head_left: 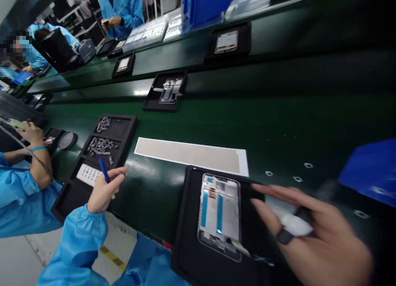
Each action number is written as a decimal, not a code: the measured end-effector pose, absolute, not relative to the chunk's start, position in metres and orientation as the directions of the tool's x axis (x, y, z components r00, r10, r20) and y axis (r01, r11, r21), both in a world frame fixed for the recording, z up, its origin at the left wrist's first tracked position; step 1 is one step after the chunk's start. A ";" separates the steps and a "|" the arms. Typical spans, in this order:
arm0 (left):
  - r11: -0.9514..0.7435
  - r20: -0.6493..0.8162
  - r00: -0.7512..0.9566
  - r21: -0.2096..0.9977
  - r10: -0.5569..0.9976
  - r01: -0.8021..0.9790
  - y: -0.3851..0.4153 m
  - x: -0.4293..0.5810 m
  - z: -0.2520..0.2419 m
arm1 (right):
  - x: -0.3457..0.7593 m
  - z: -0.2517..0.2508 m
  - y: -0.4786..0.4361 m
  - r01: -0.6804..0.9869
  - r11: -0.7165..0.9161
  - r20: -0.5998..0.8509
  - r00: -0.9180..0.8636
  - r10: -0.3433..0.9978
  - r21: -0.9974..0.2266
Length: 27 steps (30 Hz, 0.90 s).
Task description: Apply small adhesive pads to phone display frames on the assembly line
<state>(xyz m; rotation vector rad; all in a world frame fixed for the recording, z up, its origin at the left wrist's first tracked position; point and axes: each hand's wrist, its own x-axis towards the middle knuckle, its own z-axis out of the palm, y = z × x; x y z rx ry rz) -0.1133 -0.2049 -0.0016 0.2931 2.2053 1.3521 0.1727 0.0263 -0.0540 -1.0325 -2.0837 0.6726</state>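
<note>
My left hand (105, 189) is closed around a blue pen-like tool (104, 169), beside the compartment tray (131, 127); a tiny dark piece shows at its fingertips. Small metallic parts (100, 148) fill two of the tray's compartments, and a white marked card (88, 174) lies in another. My right hand (312, 232), blurred, has its thumb and fingers apart at the right of a black tray (188, 253). A white piece (297, 225) with dark bands sits against its fingers. In the black tray lies a phone frame (227, 203) with blue strips, a thin metal tool (239, 248) across its lower end.
A beige strip on white backing (188, 154) lies behind the black tray. Small pale outlines (297, 179) and a blue bin (374, 170) are at the right. Further back, trays with phone parts (170, 90) stand on the green line. Another person's hand (32, 135) is at the left.
</note>
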 end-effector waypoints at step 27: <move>0.459 -0.447 -0.535 0.880 0.717 -0.121 -0.126 -0.039 -0.035 | 0.104 -0.039 -0.012 -0.096 0.292 0.273 -0.702 0.658 -0.952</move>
